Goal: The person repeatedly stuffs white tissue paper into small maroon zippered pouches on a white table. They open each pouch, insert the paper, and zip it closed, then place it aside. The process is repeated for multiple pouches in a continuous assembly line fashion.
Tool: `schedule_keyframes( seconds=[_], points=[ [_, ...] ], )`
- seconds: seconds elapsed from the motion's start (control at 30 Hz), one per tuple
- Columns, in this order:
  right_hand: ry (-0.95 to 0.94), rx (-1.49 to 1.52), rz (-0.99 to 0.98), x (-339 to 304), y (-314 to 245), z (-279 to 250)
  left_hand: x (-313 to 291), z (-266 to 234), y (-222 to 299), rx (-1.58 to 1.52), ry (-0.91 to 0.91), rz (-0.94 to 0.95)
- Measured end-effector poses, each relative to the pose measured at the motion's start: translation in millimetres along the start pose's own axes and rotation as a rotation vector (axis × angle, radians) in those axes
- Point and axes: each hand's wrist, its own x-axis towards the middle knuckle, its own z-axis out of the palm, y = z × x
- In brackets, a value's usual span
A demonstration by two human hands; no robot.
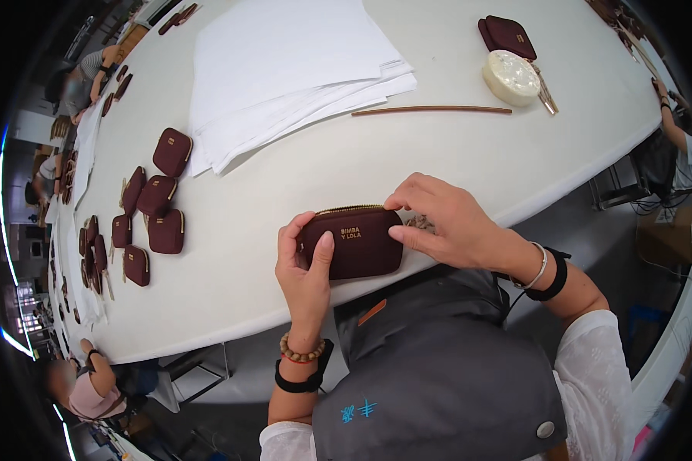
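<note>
A dark burgundy zip pouch (357, 257) with gold lettering and a gold zip along its top stands tilted at the table's near edge. My left hand (306, 265) grips its left end, thumb on the front face and fingers round the top corner. With the thumb on the front and the index finger at the zip's right end, my right hand (454, 223) pinches the upper right corner. A beige strap or cord (420, 223) shows beside that corner, partly hidden behind the right hand. The zip looks drawn along the top; the zip puller is not visible.
Several similar burgundy pouches (166, 231) lie to the left. White paper sheets (284, 69) are stacked at the far side. A thin brown rod (430, 110), a round roll of tape (511, 77) and more pouches (507, 38) lie far right. Other people sit along the tables.
</note>
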Motion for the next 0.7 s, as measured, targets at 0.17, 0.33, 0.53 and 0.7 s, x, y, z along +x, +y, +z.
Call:
schedule_keyframes(
  seconds=[0.17, 0.33, 0.53, 0.7],
  points=[
    [-0.064, 0.064, 0.077, -5.7, 2.1, 15.3, 2.7, -17.2, 21.5, 0.524, -0.208, 0.151],
    [-0.065, 0.263, 0.112, -1.6, 1.8, 19.9, 16.3, -8.4, 43.9, 0.852, -0.427, 0.287],
    [-0.093, 0.271, 0.086, -3.9, -2.2, 13.1, 14.0, 6.3, 48.0, 0.822, -0.424, 0.304],
    [0.003, 0.158, -0.282, -15.6, 6.0, 13.3, -1.0, 7.1, 42.5, 0.722, -0.376, 0.537]
  ],
)
